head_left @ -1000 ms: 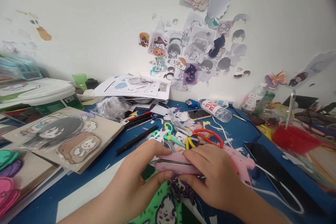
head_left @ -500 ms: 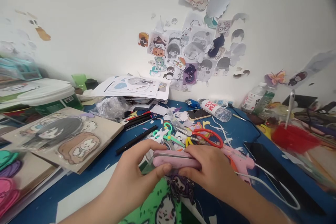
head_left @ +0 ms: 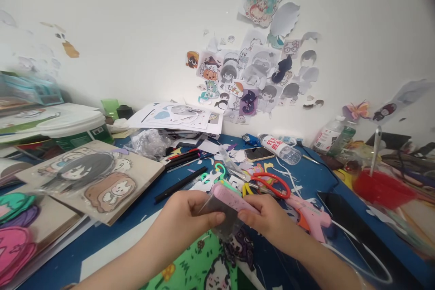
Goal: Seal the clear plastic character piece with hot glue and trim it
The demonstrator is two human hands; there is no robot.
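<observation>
My right hand (head_left: 263, 215) is closed around the near end of a slim pink tool with rounded ends (head_left: 229, 197), its top speckled. Below the tool's edge hangs a clear plastic sleeve (head_left: 222, 226) with something dark showing in it. My left hand (head_left: 190, 219) pinches the sleeve at its left side, thumb on top. Whether the tool is clamped on the sleeve, I cannot tell. Under my hands lie a purple and black cartoon cutout (head_left: 239, 247) and a green sheet with drawings (head_left: 193, 260).
Beyond my hands are green-handled scissors (head_left: 220, 172), red-handled scissors (head_left: 272, 183), a black pen (head_left: 180, 184), a phone (head_left: 260, 154) and a water bottle (head_left: 280, 147). A pink glue gun (head_left: 314, 215) lies right. A board with cutouts (head_left: 146, 176) and a white-lidded tub (head_left: 71, 118) stand left.
The pink tool has turned from lying crosswise to slanting, its far end raised away from me. More of the plastic sleeve shows, and my left hand now grips the sleeve. The view has shifted slightly.
</observation>
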